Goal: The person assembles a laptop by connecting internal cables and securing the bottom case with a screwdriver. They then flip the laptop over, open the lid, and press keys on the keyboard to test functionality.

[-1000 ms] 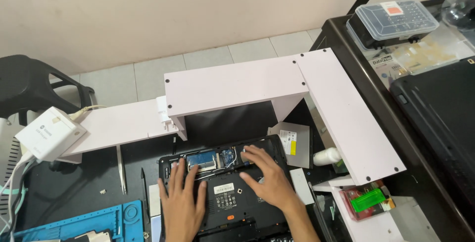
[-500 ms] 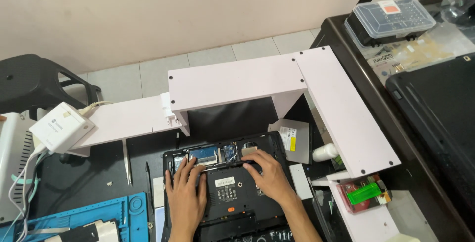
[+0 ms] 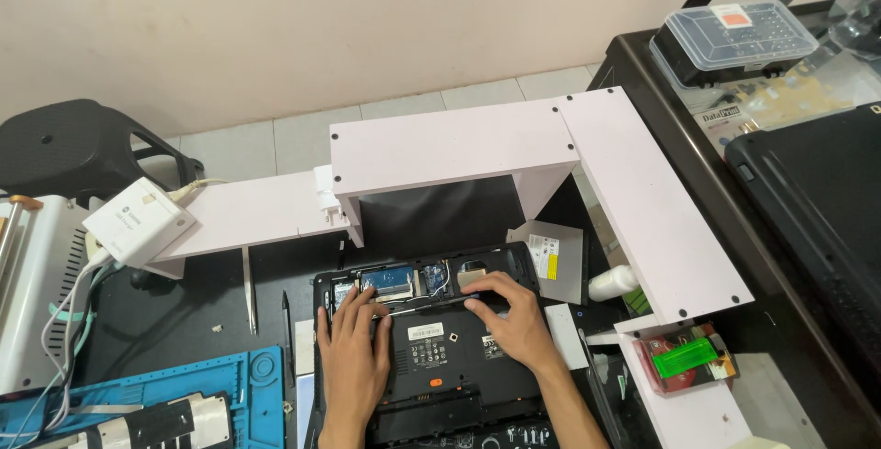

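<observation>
The laptop (image 3: 440, 357) lies bottom-up at 6 o'clock on the bench, long axis running 9 to 3, its open bay toward 12. The left hand (image 3: 353, 357) rests flat with fingers together, fingertips at the bay's edge. The right hand (image 3: 514, 321), fingers slightly spread, presses the panel edge; a pale shelf (image 3: 459, 151) stands at 12.

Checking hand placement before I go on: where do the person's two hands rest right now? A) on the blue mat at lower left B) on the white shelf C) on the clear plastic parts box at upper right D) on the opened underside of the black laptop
D: the left hand and right hand both lie on the black laptop, beside its exposed boards.
</observation>
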